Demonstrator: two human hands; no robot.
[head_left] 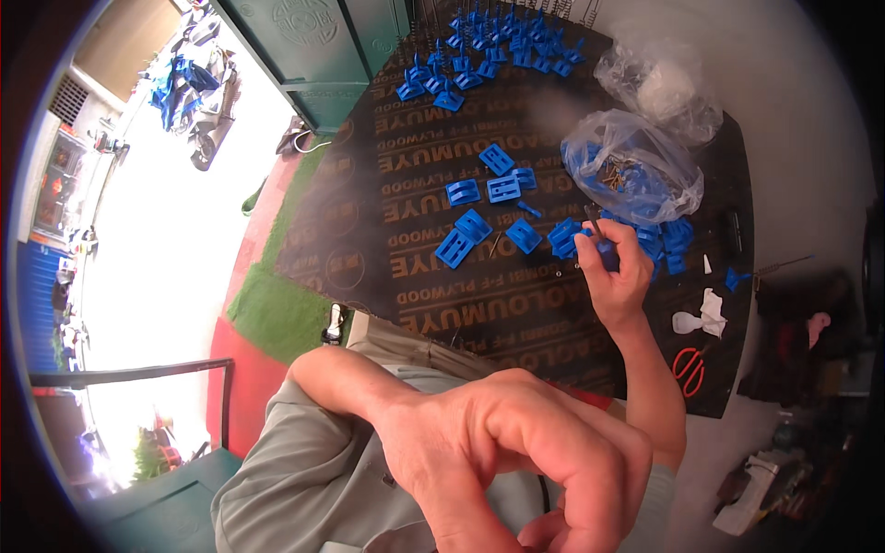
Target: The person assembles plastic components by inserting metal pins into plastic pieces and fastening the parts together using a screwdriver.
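Hands (619, 275) outside bag (680, 177) of blue parts (590, 164)

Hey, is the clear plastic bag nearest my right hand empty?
No, it has things inside: blue pieces and small brownish bits show through the plastic bag. Exactly how full, I cannot tell.

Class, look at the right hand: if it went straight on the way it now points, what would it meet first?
Probably the clear plastic bag just ahead of the right hand. Depth is unclear, though, so the loose blue pieces near its fingertips might be touched first.
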